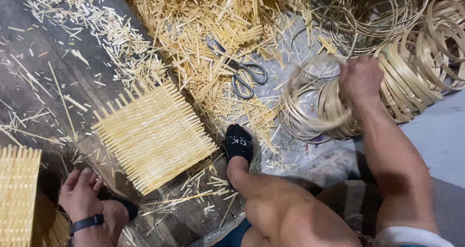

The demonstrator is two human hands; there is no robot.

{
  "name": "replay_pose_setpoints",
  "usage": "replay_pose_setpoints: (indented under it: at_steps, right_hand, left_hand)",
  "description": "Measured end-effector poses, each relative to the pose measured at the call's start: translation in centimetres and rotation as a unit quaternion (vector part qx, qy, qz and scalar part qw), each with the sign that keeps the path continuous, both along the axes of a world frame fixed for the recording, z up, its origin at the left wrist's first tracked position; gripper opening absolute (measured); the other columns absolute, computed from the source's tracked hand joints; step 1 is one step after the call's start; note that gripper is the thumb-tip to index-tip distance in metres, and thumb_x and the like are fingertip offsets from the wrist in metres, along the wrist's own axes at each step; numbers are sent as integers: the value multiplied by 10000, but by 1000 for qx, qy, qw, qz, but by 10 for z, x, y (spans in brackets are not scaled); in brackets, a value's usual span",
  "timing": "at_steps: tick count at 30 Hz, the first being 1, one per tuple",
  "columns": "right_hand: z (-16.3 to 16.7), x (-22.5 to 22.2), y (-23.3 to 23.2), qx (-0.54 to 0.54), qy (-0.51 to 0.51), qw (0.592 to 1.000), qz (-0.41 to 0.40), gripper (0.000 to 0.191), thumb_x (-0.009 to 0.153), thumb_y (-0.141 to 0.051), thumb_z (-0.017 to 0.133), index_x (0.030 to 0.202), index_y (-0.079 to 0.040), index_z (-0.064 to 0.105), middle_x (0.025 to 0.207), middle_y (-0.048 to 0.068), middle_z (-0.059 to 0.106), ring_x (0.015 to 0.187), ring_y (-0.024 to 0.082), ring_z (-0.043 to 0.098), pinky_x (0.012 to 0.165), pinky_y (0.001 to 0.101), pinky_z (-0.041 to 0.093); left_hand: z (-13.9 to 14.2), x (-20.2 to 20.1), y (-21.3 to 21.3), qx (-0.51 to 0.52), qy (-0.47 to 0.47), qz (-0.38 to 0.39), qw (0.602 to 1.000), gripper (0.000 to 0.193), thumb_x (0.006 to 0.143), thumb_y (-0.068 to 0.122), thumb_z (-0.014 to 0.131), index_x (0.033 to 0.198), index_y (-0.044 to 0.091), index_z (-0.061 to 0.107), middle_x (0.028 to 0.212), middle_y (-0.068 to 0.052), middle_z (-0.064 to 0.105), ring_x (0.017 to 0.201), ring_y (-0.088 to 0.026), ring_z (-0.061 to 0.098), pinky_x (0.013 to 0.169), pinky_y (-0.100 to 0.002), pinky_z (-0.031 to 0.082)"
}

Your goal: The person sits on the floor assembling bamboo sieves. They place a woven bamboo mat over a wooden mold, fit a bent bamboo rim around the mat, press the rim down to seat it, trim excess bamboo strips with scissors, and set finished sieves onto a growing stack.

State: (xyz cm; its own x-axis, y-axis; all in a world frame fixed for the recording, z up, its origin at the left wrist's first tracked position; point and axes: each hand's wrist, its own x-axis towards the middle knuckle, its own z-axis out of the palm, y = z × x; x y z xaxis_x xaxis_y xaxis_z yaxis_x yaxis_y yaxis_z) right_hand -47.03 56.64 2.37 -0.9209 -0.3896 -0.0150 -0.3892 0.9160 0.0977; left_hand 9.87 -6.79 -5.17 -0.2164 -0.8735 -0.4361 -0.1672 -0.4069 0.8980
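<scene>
I'm closing my right hand [361,77] around bamboo hoops [334,111] at centre right; my left hand [82,193] is resting open, lower left

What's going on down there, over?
Right hand gripping a bundle of bamboo rings. Left hand open, resting by the woven mat. Scissors and loose bamboo scraps lie between.

A woven mat [154,136] lies at frame centre-left on the floor [34,87]; a second mat [17,193] sits at the lower left edge; scissors [242,72] lie above centre among offcuts [193,29]; hoops [411,48] pile at upper right; the right hand [361,77] rests on them; the left hand [80,193] is at lower left, between the mats; a foot [237,145] lies right of the central mat.
</scene>
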Motion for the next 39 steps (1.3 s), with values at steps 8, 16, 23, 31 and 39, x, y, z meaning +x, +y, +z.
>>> replay_pose_setpoints:
  at_steps: [8,16,23,31,39]
  right_hand:
    - [-35,-61,-60,-6,-117,969,-217,375,1031,-270,549,983,45,746,1022,315,702,966,468,678,834,546,531]
    - [36,-23,-93,-118,-110,980,-114,348,1086,-192,484,1138,51,727,944,292,712,859,406,711,821,505,562]
    - [167,41,-216,-393,-474,788,21,302,1050,-266,554,1117,-39,742,830,97,700,674,150,668,609,317,571]
    - [264,131,-324,-191,-323,911,172,527,991,-487,694,820,5,777,642,113,693,571,162,603,521,333,472]
    - [293,189,-357,-348,143,750,544,338,806,-402,800,883,-81,726,758,69,639,713,235,607,601,407,491]
  left_hand:
    - [20,-12,2,-29,-92,2,995,367,962,51,774,1283,39,596,1079,-30,680,892,-150,694,703,-282,610]
    - [91,-72,40,-372,-152,-61,914,349,1028,-4,800,1319,-44,611,1229,-121,662,1087,-175,632,968,-293,542]
    - [185,-224,157,-301,32,-272,914,253,968,149,759,1199,73,690,1121,-59,739,969,-136,714,851,-282,596]
    - [284,-257,212,-164,229,-295,913,258,1035,174,680,1251,48,748,846,-28,714,742,-70,626,659,-218,510]
    - [279,-203,144,76,268,-255,926,264,1020,193,675,1181,7,772,687,20,600,513,-32,442,443,-201,320]
